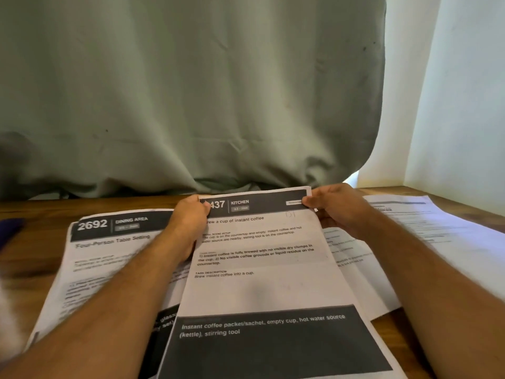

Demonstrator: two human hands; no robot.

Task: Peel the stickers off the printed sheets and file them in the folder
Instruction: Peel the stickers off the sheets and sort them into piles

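Note:
A printed sheet headed "KITCHEN" [262,272], about brewing instant coffee, lies in the middle of the wooden table [16,258]. My left hand [188,225] grips its top left corner, thumb over the printed number. My right hand [336,207] pinches the top right corner, where a small white label sits under the thumb. Beneath it to the left lies a sheet headed "2692 DINING AREA" [109,242]. I see no folder in view.
More printed sheets [437,233] spread over the right side of the table. A dark blue object [9,228] pokes in at the left edge. A grey-green cloth [191,91] hangs behind the table, with a white curtain [451,91] at the right.

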